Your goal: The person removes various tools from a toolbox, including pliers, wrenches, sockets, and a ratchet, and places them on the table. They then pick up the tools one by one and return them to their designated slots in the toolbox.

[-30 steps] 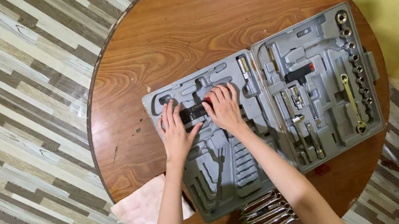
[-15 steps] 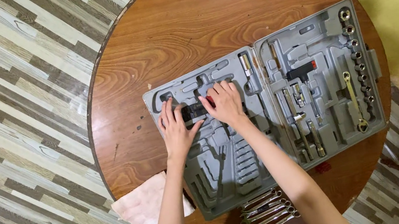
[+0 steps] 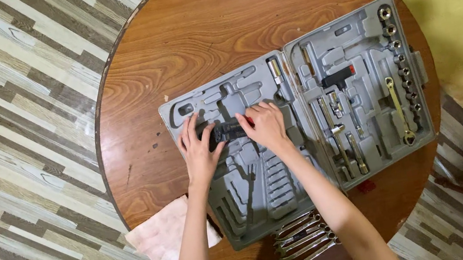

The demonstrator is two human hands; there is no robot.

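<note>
An open grey plastic tool case (image 3: 267, 187) lies on a round wooden table (image 3: 208, 32). My left hand (image 3: 198, 151) and my right hand (image 3: 267, 125) both press on a black-handled tool with a red end (image 3: 229, 129) that lies across a slot in the case's left half. My fingers cover most of the tool. The right half of the case (image 3: 357, 50) holds a row of sockets (image 3: 401, 65), a spanner (image 3: 398, 110), a black and red driver handle (image 3: 338, 77) and several metal bits.
Several loose spanners (image 3: 302, 241) lie on the table by the case's near edge. A pale pink cloth (image 3: 165, 237) hangs over the table's near left rim. Patterned wood-look floor surrounds the table, and a yellow-green surface (image 3: 462, 0) is at the right.
Both hands have stayed on the black tool, sliding slightly toward me in the case. The view has shifted a little, so the case sits higher and further left.
</note>
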